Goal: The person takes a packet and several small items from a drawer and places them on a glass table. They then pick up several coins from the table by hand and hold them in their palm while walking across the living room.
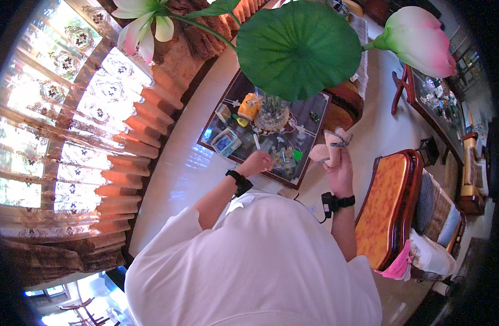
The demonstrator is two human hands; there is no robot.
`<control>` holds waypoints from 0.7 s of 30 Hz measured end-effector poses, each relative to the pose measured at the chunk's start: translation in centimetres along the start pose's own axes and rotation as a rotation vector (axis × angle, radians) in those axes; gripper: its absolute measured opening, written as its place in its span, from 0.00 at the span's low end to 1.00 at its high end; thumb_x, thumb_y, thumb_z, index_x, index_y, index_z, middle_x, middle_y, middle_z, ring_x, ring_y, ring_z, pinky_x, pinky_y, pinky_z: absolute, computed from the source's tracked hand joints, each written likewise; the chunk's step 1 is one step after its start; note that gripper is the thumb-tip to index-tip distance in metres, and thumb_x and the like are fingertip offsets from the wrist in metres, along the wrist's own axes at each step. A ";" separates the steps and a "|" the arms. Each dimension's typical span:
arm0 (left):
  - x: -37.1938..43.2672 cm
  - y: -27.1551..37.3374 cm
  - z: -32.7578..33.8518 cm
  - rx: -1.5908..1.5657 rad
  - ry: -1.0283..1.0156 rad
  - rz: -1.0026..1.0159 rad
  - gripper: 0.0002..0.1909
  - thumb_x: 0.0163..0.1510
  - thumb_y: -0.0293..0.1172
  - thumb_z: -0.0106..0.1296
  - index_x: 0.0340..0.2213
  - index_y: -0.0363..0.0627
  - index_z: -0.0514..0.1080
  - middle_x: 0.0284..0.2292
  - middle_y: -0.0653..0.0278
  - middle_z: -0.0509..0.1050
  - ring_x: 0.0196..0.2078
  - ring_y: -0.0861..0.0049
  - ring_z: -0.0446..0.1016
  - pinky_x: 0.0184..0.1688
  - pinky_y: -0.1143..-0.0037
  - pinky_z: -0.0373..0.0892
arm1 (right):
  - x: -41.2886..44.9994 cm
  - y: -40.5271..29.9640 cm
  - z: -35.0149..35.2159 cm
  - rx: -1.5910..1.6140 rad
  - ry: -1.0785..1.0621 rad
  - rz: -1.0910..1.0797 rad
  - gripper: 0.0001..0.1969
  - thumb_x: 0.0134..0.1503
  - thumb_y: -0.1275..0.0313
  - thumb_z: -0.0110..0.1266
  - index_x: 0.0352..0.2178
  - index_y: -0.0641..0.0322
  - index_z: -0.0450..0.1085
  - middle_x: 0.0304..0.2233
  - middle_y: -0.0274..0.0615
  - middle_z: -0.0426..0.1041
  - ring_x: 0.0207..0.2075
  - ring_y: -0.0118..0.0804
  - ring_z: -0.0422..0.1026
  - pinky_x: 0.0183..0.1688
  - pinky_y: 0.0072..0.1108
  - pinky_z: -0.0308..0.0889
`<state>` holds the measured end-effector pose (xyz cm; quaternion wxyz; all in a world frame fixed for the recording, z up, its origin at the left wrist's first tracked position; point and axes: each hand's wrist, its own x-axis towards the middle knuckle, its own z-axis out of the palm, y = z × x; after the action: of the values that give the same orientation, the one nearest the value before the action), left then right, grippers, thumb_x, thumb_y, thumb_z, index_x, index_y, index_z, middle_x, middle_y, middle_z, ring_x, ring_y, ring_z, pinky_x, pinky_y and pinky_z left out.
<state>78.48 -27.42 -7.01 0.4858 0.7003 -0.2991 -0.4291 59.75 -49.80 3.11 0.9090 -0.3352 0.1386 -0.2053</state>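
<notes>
My right hand [340, 175] holds a bunched pink cloth with grey edging [335, 147] beyond the right side of a small glass-topped table [249, 142]. Over the table's near edge is my left hand [259, 162], its fingers curled; nothing shows in it. On the table stand a glass vase with pebbles [272, 116], a yellow-orange packet [248, 106], a yellow-green bottle [240, 120], a small box [223, 112] and an open box with a blue item [226, 142]. A bright green piece [297, 155] lies at the near right.
A large artificial lotus leaf [298, 51] and a pink-white lotus bud [416, 42] rise over the table. Orange curtains [127, 163] hang at the left. A wooden seat [386, 208] stands at the right, with cushions and a pink cloth [397, 263] beside it.
</notes>
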 end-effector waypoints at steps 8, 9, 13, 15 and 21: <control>3.0 -12.1 -1.1 -0.107 0.190 -0.318 0.08 0.43 0.30 0.50 0.17 0.39 0.72 0.15 0.65 0.71 0.17 0.81 0.69 0.20 0.81 0.64 | -4.6 1.4 -2.4 -0.367 0.358 0.050 0.16 0.59 0.63 0.37 0.44 0.60 0.61 0.38 0.34 0.67 0.34 0.23 0.67 0.28 0.16 0.63; 3.7 -13.4 -0.8 -0.023 0.232 -0.288 0.08 0.43 0.30 0.50 0.17 0.39 0.72 0.15 0.65 0.71 0.17 0.80 0.70 0.20 0.81 0.65 | -5.1 1.4 -2.7 -0.396 0.355 0.093 0.15 0.60 0.63 0.37 0.43 0.60 0.61 0.36 0.34 0.68 0.32 0.23 0.68 0.26 0.15 0.63; 4.9 -16.4 -0.3 0.116 0.473 -0.250 0.08 0.41 0.31 0.51 0.19 0.38 0.73 0.15 0.63 0.72 0.18 0.78 0.71 0.23 0.79 0.67 | -6.7 1.7 -2.5 -0.438 0.534 0.131 0.14 0.60 0.64 0.35 0.42 0.59 0.61 0.33 0.33 0.69 0.28 0.24 0.67 0.24 0.16 0.61; 5.6 -17.1 -0.1 -0.003 0.496 -0.323 0.08 0.40 0.31 0.52 0.20 0.38 0.73 0.15 0.63 0.73 0.19 0.77 0.72 0.24 0.78 0.68 | -7.1 1.4 -2.3 -0.443 0.546 0.139 0.14 0.60 0.64 0.36 0.42 0.59 0.61 0.33 0.33 0.69 0.28 0.24 0.67 0.24 0.16 0.61; 5.4 -14.6 0.4 0.072 0.620 -0.449 0.07 0.42 0.30 0.52 0.21 0.37 0.73 0.17 0.61 0.73 0.19 0.77 0.73 0.23 0.77 0.68 | -8.3 1.7 -3.8 -0.432 0.612 0.140 0.14 0.60 0.63 0.37 0.44 0.57 0.62 0.34 0.30 0.69 0.28 0.21 0.66 0.24 0.15 0.60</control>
<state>80.62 -27.01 -22.42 0.4221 0.8616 0.0080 -0.2818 51.43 -46.86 0.13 0.7456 -0.4322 0.4665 -0.1992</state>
